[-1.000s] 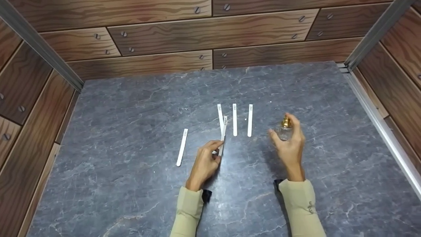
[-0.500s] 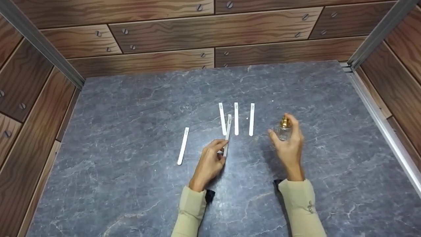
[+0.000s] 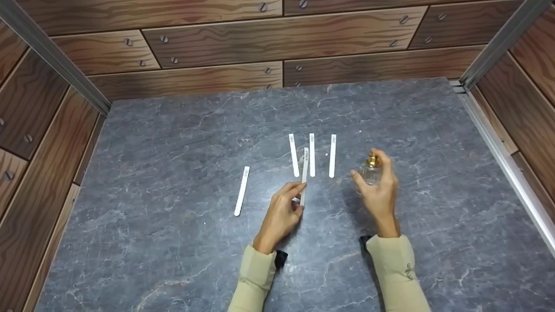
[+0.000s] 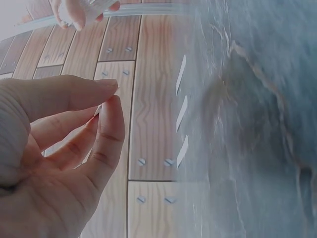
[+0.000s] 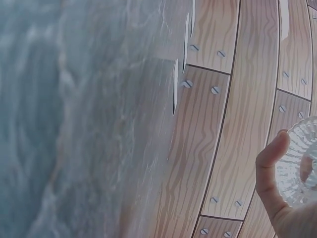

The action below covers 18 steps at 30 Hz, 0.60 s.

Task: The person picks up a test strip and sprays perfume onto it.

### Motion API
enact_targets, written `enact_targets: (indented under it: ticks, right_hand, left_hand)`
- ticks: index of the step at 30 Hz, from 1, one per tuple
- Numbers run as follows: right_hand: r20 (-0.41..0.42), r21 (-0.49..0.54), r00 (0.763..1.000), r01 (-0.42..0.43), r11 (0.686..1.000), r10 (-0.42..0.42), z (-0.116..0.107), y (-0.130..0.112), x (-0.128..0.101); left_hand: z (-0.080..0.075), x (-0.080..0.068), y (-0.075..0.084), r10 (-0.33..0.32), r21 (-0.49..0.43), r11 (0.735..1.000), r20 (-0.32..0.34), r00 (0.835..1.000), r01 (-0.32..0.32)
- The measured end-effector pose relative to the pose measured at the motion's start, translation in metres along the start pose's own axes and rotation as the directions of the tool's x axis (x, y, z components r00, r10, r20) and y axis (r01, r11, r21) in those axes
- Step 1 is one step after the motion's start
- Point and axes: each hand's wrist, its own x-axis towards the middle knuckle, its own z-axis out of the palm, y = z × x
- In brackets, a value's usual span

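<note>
Pinches a barely visible strip (image 4: 97,111) in the left hand (image 4: 64,148). Grips a clear bottle (image 4: 94,7) in the right hand (image 4: 75,12). Has three white strips (image 4: 182,113) lying in a row on the marbled table (image 4: 252,119).

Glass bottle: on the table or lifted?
Lifted: right hand holds the glass bottle, its base showing clear of the table in the right wrist view.

The bottle (image 3: 370,175) looks ribbed glass, its sprayer (image 3: 371,160) shiny metal, the strips (image 3: 332,156) smooth paper.
</note>
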Motion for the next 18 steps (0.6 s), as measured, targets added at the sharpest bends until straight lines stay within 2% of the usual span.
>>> enact_targets:
  ticks: [18]
  right_hand:
    - [0.066,0.031,0.998,-0.015,0.999,0.013,0.0079,-0.0021,-0.0019]
  left_hand:
    - [0.0002,0.0011,0.0067,-0.009,0.01,1.0,0.017,1.0,0.009]
